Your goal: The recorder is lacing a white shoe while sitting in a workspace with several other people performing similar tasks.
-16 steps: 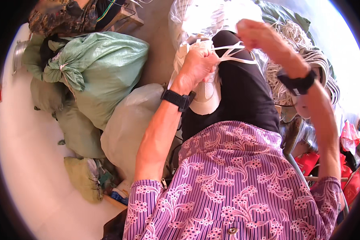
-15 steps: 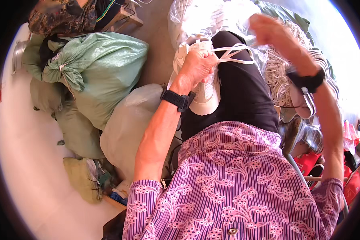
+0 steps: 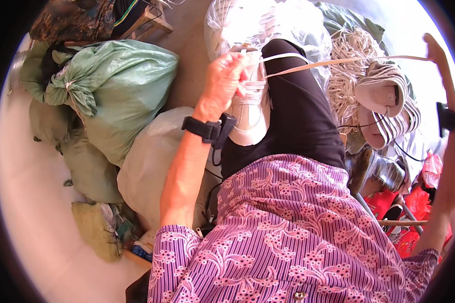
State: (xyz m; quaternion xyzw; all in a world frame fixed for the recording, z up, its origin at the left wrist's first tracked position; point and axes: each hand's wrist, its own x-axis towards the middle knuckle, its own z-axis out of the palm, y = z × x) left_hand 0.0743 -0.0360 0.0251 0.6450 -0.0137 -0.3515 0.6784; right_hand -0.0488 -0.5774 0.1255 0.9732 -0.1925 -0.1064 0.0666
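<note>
A white sneaker (image 3: pixel 252 113) rests on my lap against my dark trousers, its toe pointing toward me. My left hand (image 3: pixel 222 83) is closed on the sneaker's left side by the lacing, its fingertips partly hidden. From the eyelets a white shoelace (image 3: pixel 349 61) runs out to the right, drawn almost straight. Far out at the right edge, my right hand (image 3: pixel 437 53) is closed on the end of that lace; its fingers are blurred. Another stretch of lace loops over my knee beside the shoe.
Beyond my knees sits a clear plastic bag (image 3: pixel 288 22) of pale items. To the right lie a heap of white laces (image 3: pixel 351 81) and stacked shoe uppers (image 3: pixel 381 93). Green sacks (image 3: pixel 131 86) and a whitish bag (image 3: pixel 156 156) stand left. Red bags (image 3: pixel 414 202) lie lower right.
My right hand has swung outward to the right, pulling the lace from loose loops into a long line. My left hand has shifted slightly left on the sneaker, uncovering more of its lacing.
</note>
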